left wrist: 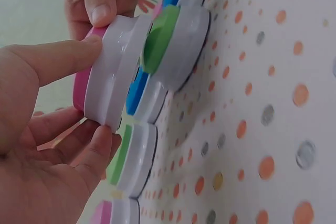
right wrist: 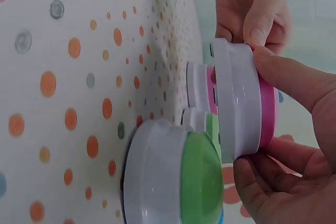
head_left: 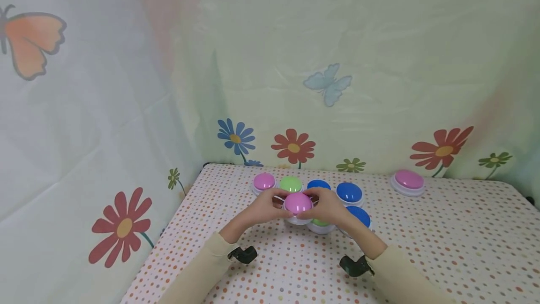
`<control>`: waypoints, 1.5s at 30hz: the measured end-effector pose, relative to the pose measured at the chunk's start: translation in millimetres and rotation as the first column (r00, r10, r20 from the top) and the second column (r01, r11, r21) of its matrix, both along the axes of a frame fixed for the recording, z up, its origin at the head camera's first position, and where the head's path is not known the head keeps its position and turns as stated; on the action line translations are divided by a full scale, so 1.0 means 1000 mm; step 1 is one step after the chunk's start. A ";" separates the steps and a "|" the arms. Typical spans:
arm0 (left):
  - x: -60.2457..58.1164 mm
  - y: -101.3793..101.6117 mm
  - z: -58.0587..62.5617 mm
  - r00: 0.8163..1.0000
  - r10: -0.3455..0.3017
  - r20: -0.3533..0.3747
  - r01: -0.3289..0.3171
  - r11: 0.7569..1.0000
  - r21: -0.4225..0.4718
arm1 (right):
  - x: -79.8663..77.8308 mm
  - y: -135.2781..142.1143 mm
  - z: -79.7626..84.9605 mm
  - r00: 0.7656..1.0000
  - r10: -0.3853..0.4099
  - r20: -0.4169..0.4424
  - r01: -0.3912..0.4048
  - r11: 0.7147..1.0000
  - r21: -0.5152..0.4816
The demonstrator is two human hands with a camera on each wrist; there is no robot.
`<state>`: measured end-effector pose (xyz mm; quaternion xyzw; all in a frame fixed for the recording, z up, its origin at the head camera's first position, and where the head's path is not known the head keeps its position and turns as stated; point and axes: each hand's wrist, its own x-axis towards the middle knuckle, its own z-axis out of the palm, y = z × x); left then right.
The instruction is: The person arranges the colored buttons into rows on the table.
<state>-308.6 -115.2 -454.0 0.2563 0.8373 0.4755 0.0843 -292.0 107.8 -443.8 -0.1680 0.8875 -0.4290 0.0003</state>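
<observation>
Both hands hold a pink domed push button [head_left: 297, 204] with a round white base, raised off the table. My left hand [head_left: 265, 207] grips its left side, and my right hand [head_left: 329, 206] grips the right. In the left wrist view, a thumb lies at the pink dome's edge while curled fingers support the white base [left wrist: 113, 72] from the other side. Just right of it, a green push button [head_left: 321, 228] sits on the table, partly covered by the right hand. Behind the hands stand another pink button [head_left: 264, 181] and a second green one [head_left: 291, 184].
Three blue buttons, including the front one [head_left: 359, 216], cluster behind and beside the right hand. Farther right, a lone pink button [head_left: 409, 180] stands near the back edge. A dotted cloth [head_left: 443, 247] covers the table; a flowered curtain [head_left: 261, 83] hangs behind and at left.
</observation>
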 end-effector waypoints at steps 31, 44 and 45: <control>-0.003 -0.022 -0.019 0.999 0.032 0.038 -0.033 0.999 0.020 | -0.021 -0.027 -0.012 0.992 0.093 0.082 -0.096 0.995 0.036; -0.013 -0.024 -0.034 0.998 0.054 0.028 -0.054 0.999 -0.006 | -0.027 -0.026 -0.014 0.991 0.103 0.086 -0.112 0.989 0.099; -0.014 -0.023 -0.034 0.998 0.052 0.024 -0.051 0.999 -0.006 | -0.027 -0.026 -0.013 0.991 0.108 0.079 -0.116 0.988 0.104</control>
